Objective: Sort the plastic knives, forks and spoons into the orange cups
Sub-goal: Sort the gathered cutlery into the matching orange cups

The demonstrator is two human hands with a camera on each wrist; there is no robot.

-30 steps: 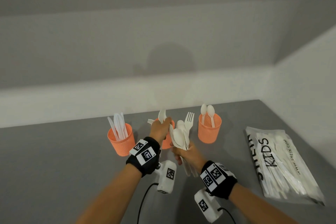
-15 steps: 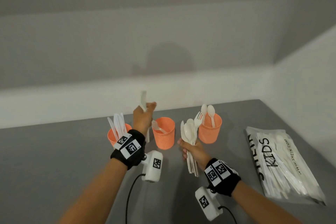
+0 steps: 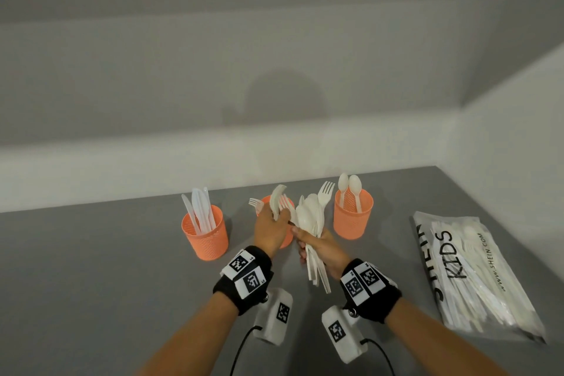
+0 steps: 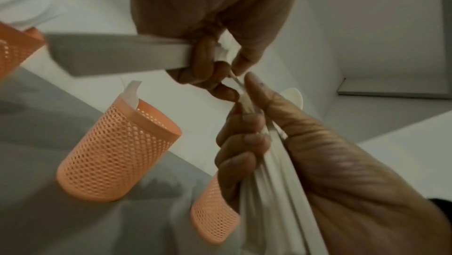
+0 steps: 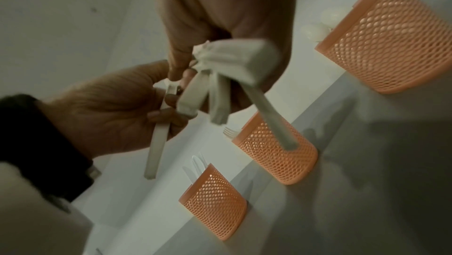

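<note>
Three orange mesh cups stand in a row: the left cup (image 3: 206, 235) holds knives, the middle cup (image 3: 264, 201) holds forks and is mostly hidden behind my left hand, and the right cup (image 3: 352, 217) holds two spoons. My right hand (image 3: 305, 241) grips a bundle of white spoons and forks (image 3: 311, 217) upright by the handles. My left hand (image 3: 282, 214) is against the bundle's left side and pinches one white utensil (image 3: 277, 197); I cannot tell its kind. In the right wrist view that utensil's handle (image 5: 156, 143) hangs below the left hand (image 5: 117, 108).
A clear plastic bag printed "KIDS" (image 3: 476, 272), full of more white cutlery, lies on the grey table (image 3: 91, 268) at the right. White walls run close behind the cups and along the right side.
My left hand, raised near the knife cup half a second ago, has come back right and down to the bundle. The right hand has shifted slightly left with the bundle.
</note>
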